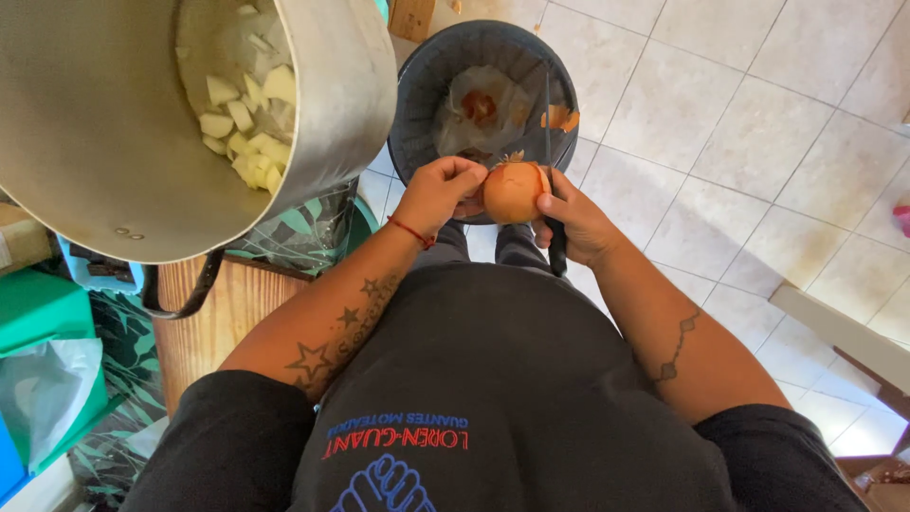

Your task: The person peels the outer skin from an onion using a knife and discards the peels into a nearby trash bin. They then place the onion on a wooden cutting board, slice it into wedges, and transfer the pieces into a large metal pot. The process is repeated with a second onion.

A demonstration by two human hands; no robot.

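Note:
My left hand point(438, 192) grips a brown-skinned onion point(512, 192) from its left side, held over a black rubbish bin point(417, 85). A knife with a dark handle point(557, 254) is in my right hand point(575, 225), its thin blade point(548, 123) pointing up past the onion's right side, thumb pressed on the onion. Inside the bin lie a plastic bag and onion peels point(561, 118).
A large steel pot point(104, 123) with chopped pale vegetable pieces point(248, 123) stands at the left on a wooden stool point(204, 327). Green bags and patterned cloth lie at the lower left. Beige tiled floor point(749, 123) spreads to the right, with a pale furniture edge point(839, 332).

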